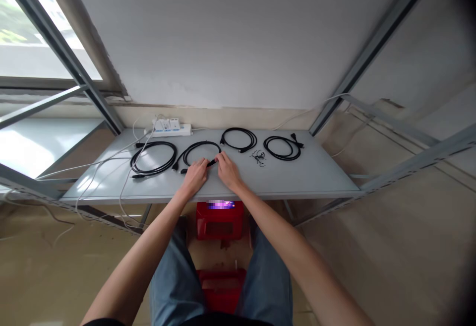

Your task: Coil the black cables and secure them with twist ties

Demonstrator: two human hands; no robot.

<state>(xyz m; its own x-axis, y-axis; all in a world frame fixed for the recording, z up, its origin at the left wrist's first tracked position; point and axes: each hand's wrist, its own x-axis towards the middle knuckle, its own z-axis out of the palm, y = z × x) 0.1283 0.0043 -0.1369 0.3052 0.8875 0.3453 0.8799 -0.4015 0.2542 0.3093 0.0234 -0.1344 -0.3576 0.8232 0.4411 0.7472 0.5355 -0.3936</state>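
Here, coiled cable mostly beyond left hand and right hand, near edge pinched by both.

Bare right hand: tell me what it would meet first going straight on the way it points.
The right hand would probably first meet the far arc of the black, ring-coiled cable it is touching, on the flat grey tabletop. The hand's height is unclear, so it might pass above.
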